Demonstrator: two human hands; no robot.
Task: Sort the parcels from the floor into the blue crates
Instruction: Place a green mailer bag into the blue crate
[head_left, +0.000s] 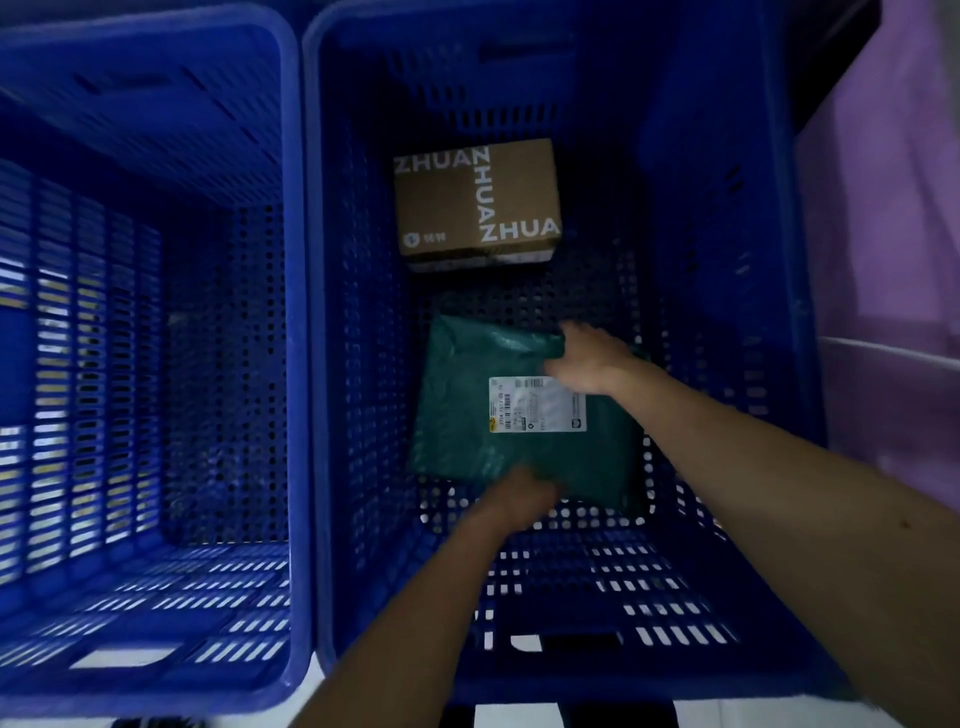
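Well, the green mailer (483, 415) lies on the right crate's (789, 312) floor, with the brown box (475, 200) at its 12 o'clock. The left hand (522, 499) meets its 6 o'clock edge and the right hand (589, 364) its 2 o'clock corner. Blur hides whether they pinch or press. Shoved further, I'd guess, the mailer would ride up against the box.

Pale purple surface (893, 208) along the right edge, a lighter band crossing it lower down.

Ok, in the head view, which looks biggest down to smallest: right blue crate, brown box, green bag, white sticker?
Largest first:
right blue crate
green bag
brown box (farther from the camera, so unsure against the bag)
white sticker
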